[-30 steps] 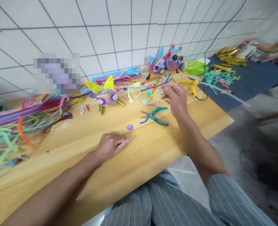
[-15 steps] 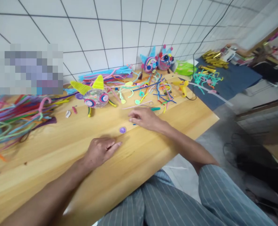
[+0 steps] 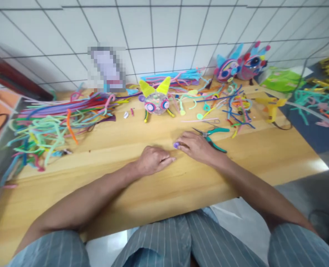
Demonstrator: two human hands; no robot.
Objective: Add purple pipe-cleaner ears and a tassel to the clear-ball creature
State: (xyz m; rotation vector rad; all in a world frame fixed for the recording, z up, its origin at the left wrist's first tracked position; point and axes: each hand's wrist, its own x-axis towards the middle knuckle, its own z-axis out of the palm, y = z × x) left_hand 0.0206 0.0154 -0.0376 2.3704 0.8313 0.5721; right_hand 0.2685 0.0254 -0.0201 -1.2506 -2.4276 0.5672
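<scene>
Counted one left hand point(image 3: 153, 160), one right hand point(image 3: 195, 145), one purple disc point(image 3: 176, 145), one teal-handled pliers point(image 3: 206, 134), one yellow glue gun point(image 3: 271, 107), three ball figures point(image 3: 156, 103); pipe cleaners point(image 3: 69, 110) were too many.

Table point(image 3: 164, 193) brightly lit; glare noted at right corner; soft shadow cast under left hand point(image 3: 153, 161); edges blurred.

Head-worn view, facing forward and down, table point(image 3: 117, 150) near, far right seemingly blurred

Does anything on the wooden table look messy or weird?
Yes: on the left, many pipe cleaners lie curled in a loose tangle, while the blue bundle by the wall lies mostly straight.
</scene>
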